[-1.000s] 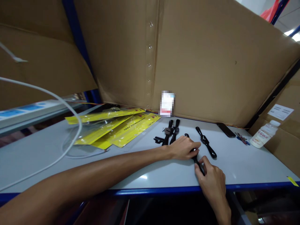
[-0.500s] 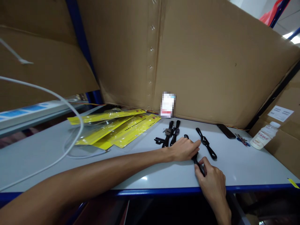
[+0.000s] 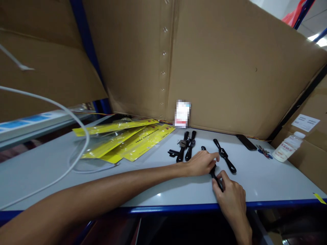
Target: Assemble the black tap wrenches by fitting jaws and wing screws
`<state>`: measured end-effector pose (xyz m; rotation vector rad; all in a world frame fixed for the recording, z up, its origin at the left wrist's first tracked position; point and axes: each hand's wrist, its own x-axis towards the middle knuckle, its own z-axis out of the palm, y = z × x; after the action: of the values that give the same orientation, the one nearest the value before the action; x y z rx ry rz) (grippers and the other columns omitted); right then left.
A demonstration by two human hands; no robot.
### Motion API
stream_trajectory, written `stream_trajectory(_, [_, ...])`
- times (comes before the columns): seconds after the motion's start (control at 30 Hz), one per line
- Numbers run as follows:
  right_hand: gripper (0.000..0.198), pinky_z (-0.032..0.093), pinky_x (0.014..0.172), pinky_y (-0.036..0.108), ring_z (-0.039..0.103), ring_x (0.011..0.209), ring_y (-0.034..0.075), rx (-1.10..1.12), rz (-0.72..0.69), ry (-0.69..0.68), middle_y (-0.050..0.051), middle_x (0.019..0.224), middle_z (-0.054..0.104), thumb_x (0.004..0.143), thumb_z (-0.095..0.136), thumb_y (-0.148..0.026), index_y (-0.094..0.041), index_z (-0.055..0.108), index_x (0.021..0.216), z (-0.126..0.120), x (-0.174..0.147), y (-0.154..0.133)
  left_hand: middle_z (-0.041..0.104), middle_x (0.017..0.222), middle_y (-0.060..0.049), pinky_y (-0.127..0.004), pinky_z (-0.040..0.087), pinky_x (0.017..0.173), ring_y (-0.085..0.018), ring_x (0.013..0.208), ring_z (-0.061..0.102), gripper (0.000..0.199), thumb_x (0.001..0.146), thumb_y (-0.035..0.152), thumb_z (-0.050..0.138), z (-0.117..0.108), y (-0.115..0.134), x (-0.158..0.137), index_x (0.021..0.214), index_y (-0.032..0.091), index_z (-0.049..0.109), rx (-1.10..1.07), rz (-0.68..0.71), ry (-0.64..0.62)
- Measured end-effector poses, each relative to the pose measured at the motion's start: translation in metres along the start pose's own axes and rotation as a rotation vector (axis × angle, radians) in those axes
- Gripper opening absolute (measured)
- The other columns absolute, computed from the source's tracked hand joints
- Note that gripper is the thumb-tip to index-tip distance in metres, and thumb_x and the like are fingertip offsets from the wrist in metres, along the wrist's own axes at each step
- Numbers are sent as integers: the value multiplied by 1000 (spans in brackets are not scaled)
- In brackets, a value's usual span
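Observation:
A black spokeshave point(image 3: 214, 174) lies slanted near the table's front edge, both hands on it. My left hand point(image 3: 200, 164) reaches over its middle with curled fingers, which hide that part; the index finger sits slightly raised. Thumb and fingers of my right hand point(image 3: 231, 194) close round the near handle. To the right rests another black spokeshave point(image 3: 223, 154), untouched. Beyond my left wrist, two more spokeshaves, one point(image 3: 182, 144) and its neighbour point(image 3: 190, 144), lie side by side, with a small flat black part point(image 3: 173, 153) next to them.
Yellow cards in clear plastic sleeves point(image 3: 145, 143) are piled at left, beside a white cable point(image 3: 85, 126). A lit phone point(image 3: 183, 114) leans on the cardboard wall point(image 3: 224, 68). At right are a dark phone point(image 3: 246, 142), scissors-like tools point(image 3: 264, 152) and a white bottle point(image 3: 288, 147).
My left index finger has lifted and curled a little off the spokeshave's middle. My right hand holds the same place on the handle.

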<state>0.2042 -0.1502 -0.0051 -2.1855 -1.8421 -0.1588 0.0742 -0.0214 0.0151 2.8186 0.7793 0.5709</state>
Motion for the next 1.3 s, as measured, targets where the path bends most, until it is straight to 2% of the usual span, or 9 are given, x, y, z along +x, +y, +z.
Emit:
stream_trajectory(0.13, [15, 22, 58, 29, 69, 68, 21, -10, 10, -16, 0, 75, 74, 97, 51, -35, -26, 62, 99, 0, 0, 0, 69, 75, 0, -26, 40, 61, -19, 71, 66, 19, 85, 16, 56, -1, 2, -1, 102, 20, 62, -38, 50, -38])
stream_trajectory(0.3, [17, 21, 57, 29, 68, 68, 21, -43, 11, -14, 2, 77, 74, 98, 47, -32, -24, 62, 104, -1, 0, -1, 70, 94, -2, -26, 44, 64, -18, 77, 64, 35, 78, 9, 56, -6, -3, -2, 112, 19, 57, -52, 168, -59])
stream_trajectory(0.43, [16, 22, 57, 29, 68, 68, 20, -44, 21, -15, 1, 75, 73, 98, 48, -32, -24, 61, 102, -2, 1, -3, 68, 106, -7, -29, 46, 68, -21, 87, 66, 23, 88, 10, 52, -6, -6, 0, 110, 19, 55, 68, 229, -79])
stream_trajectory(0.57, [14, 23, 57, 29, 68, 69, 20, -24, 14, -12, 1, 75, 73, 98, 49, -31, -24, 61, 100, -3, 0, -3, 68, 102, -9, -29, 45, 66, -22, 89, 66, 7, 100, 19, 48, -5, -6, 1, 102, 17, 55, 168, 259, -84])
stream_trajectory(0.7, [14, 22, 58, 29, 69, 69, 22, -38, 15, -27, 2, 75, 73, 98, 48, -32, -24, 60, 100, -4, 0, -4, 69, 95, -8, -29, 43, 63, -22, 82, 67, 13, 102, 26, 48, -3, -2, 0, 95, 17, 55, 177, 169, -70])
stream_trajectory(0.93, [19, 24, 58, 30, 71, 72, 21, -46, -36, -47, 2, 80, 75, 98, 49, -30, -24, 60, 112, -7, 4, -8, 68, 82, -9, -32, 45, 65, -24, 74, 67, 25, 99, 29, 44, 3, 7, 0, 83, 17, 58, 163, -120, -64])
stream_trajectory(1.03, [21, 27, 60, 30, 72, 76, 21, -14, -38, -57, 2, 84, 76, 98, 49, -30, -25, 61, 114, -7, 6, -10, 65, 99, -10, -31, 45, 62, -24, 81, 65, 10, 97, 22, 45, 1, 5, -2, 100, 18, 54, 199, 2, -29])
stream_trajectory(1.13, [21, 29, 61, 29, 72, 79, 21, 19, -7, -66, 2, 86, 76, 99, 49, -30, -26, 62, 114, -8, 5, -13, 60, 112, -10, -29, 43, 60, -22, 90, 63, 17, 90, 8, 46, -3, -1, -5, 101, 19, 52, 248, 204, -74])
stream_trajectory(1.3, [21, 32, 65, 29, 72, 85, 22, 88, 19, -78, 3, 93, 77, 99, 50, -30, -26, 63, 115, -12, 2, -15, 57, 105, -7, -29, 45, 65, -18, 82, 58, 11, 94, 14, 44, -2, -13, -5, 98, 20, 51, 171, 216, -50])
